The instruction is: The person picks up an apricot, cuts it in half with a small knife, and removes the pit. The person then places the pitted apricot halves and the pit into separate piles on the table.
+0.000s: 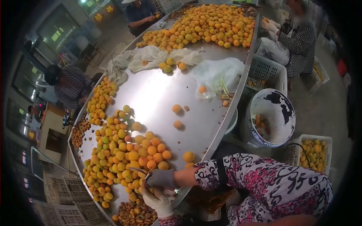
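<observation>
My right hand [162,179], in a grey glove, is closed around a small tool with a thin curved metal blade [138,170], which points left over the fruit. Just below and touching it is my left hand [156,202], in a white glove, its fingers bent together; what they hold is hidden. Both hands are over the table's near edge, beside a large pile of orange, yellow and greenish fruit [120,154]. Small brown pieces [135,214] lie heaped below the left hand.
More fruit [203,26] covers the far end of the metal table [151,94], beyond cloths [151,58] and a plastic bag [215,73]. A white bucket [288,130] and crates [328,150] stand at right. People work at left [69,88], top [139,15] and right [301,45].
</observation>
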The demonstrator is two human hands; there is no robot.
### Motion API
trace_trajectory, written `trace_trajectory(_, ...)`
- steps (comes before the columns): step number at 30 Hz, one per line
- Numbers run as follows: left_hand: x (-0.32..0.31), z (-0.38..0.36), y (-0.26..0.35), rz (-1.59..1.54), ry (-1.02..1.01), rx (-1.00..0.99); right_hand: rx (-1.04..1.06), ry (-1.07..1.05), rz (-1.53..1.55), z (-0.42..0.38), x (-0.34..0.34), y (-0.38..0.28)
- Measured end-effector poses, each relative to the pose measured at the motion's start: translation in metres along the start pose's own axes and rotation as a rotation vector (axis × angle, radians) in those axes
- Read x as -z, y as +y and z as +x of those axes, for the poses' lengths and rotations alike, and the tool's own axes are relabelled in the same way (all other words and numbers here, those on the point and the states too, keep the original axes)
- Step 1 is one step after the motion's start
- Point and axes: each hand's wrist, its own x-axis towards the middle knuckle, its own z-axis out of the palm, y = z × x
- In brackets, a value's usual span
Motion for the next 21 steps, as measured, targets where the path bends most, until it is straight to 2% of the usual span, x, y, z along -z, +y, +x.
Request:
trace_trajectory(1,-0.001,0.007,0.002,0.048,0.011,-0.038,0.01,0.033,-0.011,-0.007,0.001,-0.009)
trace_trajectory(5,-0.012,0.02,-0.011,0.127,0.046,0.025,0.079,0.139,0.083,0.023,0.001,0.016)
trace_trajectory(7,-0.009,0.019,-0.012,0.032,0.014,0.156,0.251,0.102,-0.171,0.016,0.004,0.009)
trace_trajectory(8,-0.01,0.018,-0.015,0.03,0.018,0.165,0.244,0.095,-0.174,0.012,0.005,0.002)
trace_trajectory(10,-0.014,0.019,-0.021,-0.115,0.079,0.111,-0.148,-0.03,0.245,0.0,0.011,-0.021)
trace_trajectory(11,-0.014,0.019,-0.02,-0.114,0.078,0.112,-0.148,-0.031,0.247,-0.001,0.012,-0.017)
trace_trajectory(13,-0.01,0.021,-0.009,-0.235,0.09,0.086,0.291,-0.012,-0.053,-0.001,0.011,-0.012)
trace_trajectory(14,-0.007,0.02,-0.002,-0.228,0.092,0.092,0.29,-0.019,-0.047,0.0,0.012,-0.01)
trace_trajectory(16,-0.001,0.02,0.016,-0.408,0.029,0.241,-0.197,-0.182,0.146,-0.001,0.02,-0.02)
trace_trajectory(18,0.003,0.024,0.009,-0.372,-0.034,0.242,-0.165,-0.196,0.16,0.004,0.015,-0.008)
trace_trajectory(20,0.004,0.015,-0.018,-0.199,-0.068,0.175,-0.141,-0.136,0.355,0.018,0.004,0.016)
trace_trajectory(21,0.004,0.018,-0.019,-0.092,-0.043,0.06,0.008,-0.174,0.188,0.021,0.008,0.025)
